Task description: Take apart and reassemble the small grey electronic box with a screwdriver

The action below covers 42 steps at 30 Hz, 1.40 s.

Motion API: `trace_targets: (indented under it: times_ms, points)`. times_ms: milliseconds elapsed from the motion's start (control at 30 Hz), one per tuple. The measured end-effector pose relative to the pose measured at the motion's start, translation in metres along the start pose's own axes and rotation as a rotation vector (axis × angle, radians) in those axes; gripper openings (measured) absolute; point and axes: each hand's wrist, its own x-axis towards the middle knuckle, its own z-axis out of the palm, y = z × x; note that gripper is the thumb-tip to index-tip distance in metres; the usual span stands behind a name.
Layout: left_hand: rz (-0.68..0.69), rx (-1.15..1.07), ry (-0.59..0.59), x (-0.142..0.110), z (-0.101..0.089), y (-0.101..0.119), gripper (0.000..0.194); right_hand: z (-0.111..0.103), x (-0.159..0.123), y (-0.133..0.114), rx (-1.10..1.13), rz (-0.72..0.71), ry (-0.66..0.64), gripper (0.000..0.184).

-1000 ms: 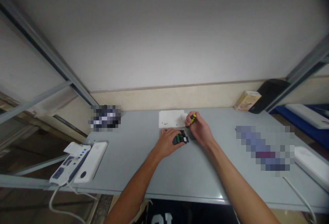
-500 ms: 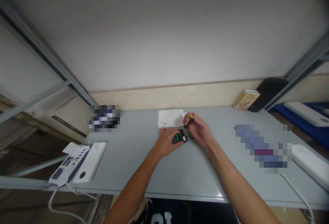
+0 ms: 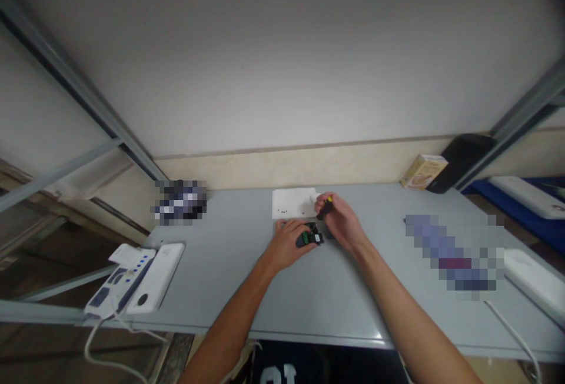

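- I see my left hand (image 3: 286,239), the nearer one, grasping the black device (image 3: 311,239) on the table (image 3: 311,301); its long axis seems sideways.
- My right hand (image 3: 341,218) clenches a yellow-and-black tool (image 3: 325,207); from these fingers, the device lies left and closer to camera.

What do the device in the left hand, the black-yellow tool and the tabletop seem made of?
Device: probably plastic, dark and matte, with a green circuit board showing.
Tool: likely plastic or rubber, dull black with yellow.
Tabletop: possibly painted metal or laminate, smooth gray, glinting near its front edge.
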Motion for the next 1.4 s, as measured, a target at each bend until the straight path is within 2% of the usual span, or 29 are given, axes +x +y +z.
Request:
trace_targets:
  times_ms: [200, 333, 467, 633, 833, 933, 1233, 1400]
  points:
    - [0.006, -0.004, 0.001, -0.0001, -0.0007, 0.0008, 0.028, 0.0001, -0.0007, -0.0024, 0.045, -0.004, -0.02, 0.034]
    - [-0.013, 0.008, -0.002, -0.0001, -0.0002, 0.0005, 0.029, -0.0028, 0.0038, -0.0013, 0.077, 0.006, 0.026, 0.042]
    - [-0.013, 0.004, -0.003, 0.0001, -0.0006, 0.0007, 0.027, -0.007, 0.003, -0.0034, 0.09, 0.015, 0.028, 0.029]
    - [-0.002, -0.003, -0.007, 0.0001, -0.0009, 0.0012, 0.028, -0.005, 0.0011, -0.0035, 0.126, 0.011, 0.051, 0.038]
    - [-0.005, 0.002, -0.002, 0.0, -0.0005, 0.001, 0.028, -0.0076, 0.0045, -0.0003, 0.129, 0.001, 0.045, 0.036]
    - [-0.008, 0.0, 0.0, 0.0, -0.0007, 0.0006, 0.028, -0.0093, 0.0022, -0.0004, 0.092, -0.008, 0.042, 0.028]
    - [-0.012, -0.001, -0.007, 0.0003, -0.0001, 0.0008, 0.028, -0.0077, 0.007, 0.004, 0.116, -0.015, 0.063, 0.043]
    - [-0.01, -0.002, -0.005, 0.0006, -0.0003, 0.0012, 0.027, -0.0089, 0.0044, 0.0003, 0.106, 0.019, 0.078, 0.028]
